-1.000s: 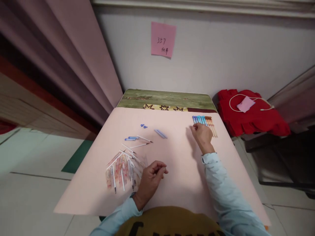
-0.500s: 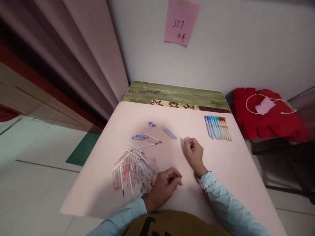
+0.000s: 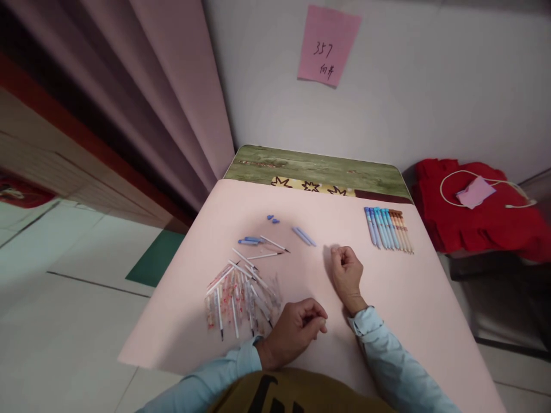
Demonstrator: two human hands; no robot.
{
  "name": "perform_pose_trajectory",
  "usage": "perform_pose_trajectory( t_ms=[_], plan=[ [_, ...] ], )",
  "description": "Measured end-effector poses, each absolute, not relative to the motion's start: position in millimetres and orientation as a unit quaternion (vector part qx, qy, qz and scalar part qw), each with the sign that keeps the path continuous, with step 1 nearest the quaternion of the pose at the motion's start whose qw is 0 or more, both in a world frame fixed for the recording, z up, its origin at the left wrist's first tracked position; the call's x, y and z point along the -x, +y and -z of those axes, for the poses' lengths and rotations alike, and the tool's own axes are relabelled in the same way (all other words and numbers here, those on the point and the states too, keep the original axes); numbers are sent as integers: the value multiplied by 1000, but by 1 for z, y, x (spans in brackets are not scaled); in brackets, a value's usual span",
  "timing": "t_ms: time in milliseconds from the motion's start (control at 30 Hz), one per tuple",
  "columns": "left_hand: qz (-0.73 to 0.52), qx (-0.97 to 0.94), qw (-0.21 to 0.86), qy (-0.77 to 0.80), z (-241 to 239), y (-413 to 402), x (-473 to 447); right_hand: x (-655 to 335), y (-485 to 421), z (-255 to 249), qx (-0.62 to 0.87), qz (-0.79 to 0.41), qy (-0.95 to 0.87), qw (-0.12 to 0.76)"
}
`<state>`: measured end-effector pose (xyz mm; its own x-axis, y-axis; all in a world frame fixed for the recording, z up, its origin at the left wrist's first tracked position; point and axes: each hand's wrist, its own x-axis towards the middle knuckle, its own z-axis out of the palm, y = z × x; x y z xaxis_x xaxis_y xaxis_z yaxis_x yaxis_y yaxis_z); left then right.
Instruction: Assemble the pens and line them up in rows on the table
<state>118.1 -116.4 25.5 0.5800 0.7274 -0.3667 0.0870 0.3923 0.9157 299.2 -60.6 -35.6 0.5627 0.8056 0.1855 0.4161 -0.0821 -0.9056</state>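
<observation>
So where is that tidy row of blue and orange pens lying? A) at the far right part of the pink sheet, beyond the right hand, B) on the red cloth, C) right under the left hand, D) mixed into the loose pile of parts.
A: the row of pens lies side by side on the pink sheet, past the right hand and apart from it.

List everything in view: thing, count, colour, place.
pink sheet: one, pale pink, covering the table
assembled pens: a row, blue then orange, far right of the sheet
pile of pen parts: many, clear and white, near left
loose refills and blue barrels: a few, beyond the pile
blue caps: two, small, far centre
blue barrel pieces: two, centre
sticky note: one, pink, on the wall
red cloth: one, right of the table, with a white cable
left hand: curled, near edge
right hand: curled, centre
</observation>
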Motion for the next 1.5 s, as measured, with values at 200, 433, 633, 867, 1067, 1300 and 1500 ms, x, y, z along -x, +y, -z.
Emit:
perform_pose_trajectory(
  t_ms=[200,433,633,867,1067,1300,1500],
  plan=[
    [-279,-533,668,439,-36,-122,-108,-299,-62,34,708,-186,-446,515],
    [-435,-538,487,534,-44,-83,-56,-299,-58,31,695,-225,-499,467],
    [-398,-658,230,596,-31,-18,1,-277,-34,16,650,-214,-591,427],
    [-252,-781,105,562,4,17,8,-244,-30,9,597,-225,-672,376],
    [-231,-802,97,542,15,28,12,-274,-47,21,653,-194,-624,383],
    [-168,-821,118,533,5,31,12,-305,-47,27,701,-158,-581,382],
    [-179,-823,137,521,-3,30,14,-296,-39,24,694,-158,-598,368]
  ],
)
